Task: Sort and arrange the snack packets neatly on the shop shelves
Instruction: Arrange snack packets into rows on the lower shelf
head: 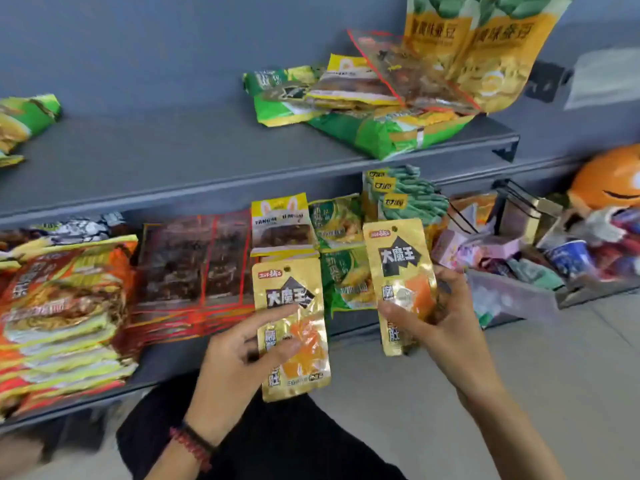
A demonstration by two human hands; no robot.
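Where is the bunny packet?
In the head view, the bunny packet sits mid lower shelf, between red-edged dark packets and green packets.

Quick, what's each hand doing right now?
Left hand: grip closed on a gold packet.
Right hand: grip closed on a second gold packet.

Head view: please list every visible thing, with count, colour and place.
left gold packet: one, gold, black, orange; held, centre
right gold packet: one, same colours; held, right of it
upper shelf: one, grey; top
lower shelf: one, grey; below it
big yellow bags: two, yellow-green; upper shelf, right
green packets: several, green-yellow; upper shelf, right
noodle packets: a stack, orange-yellow; lower shelf, left
clear packets: a stack, red-edged; lower shelf, middle
bin of mixed goods: one, greyish; far right
bracelets: two, red and black; left wrist
left hand: one; pinches left gold packet
right hand: one; holds right gold packet
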